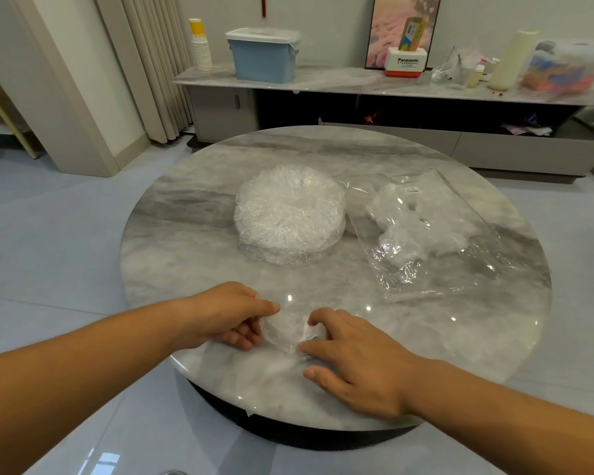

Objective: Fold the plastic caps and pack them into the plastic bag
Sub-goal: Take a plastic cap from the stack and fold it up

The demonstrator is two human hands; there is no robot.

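A clear plastic cap (286, 329), crumpled and partly folded, lies near the front edge of the round marble table (192, 214). My left hand (235, 317) pinches its left side between thumb and curled fingers. My right hand (350, 354) presses on its right side with spread fingers, the index bent onto the plastic. A round stack of unfolded plastic caps (288, 214) sits at the table's middle. To its right lies a clear plastic bag (436, 234) with several folded caps inside.
Behind the table runs a low marble sideboard (323, 82) with a blue lidded bin (264, 56), paper cups (201, 46), a Panasonic box (407, 61) and clutter. Glossy tiled floor surrounds the table; a curtain hangs at the back left.
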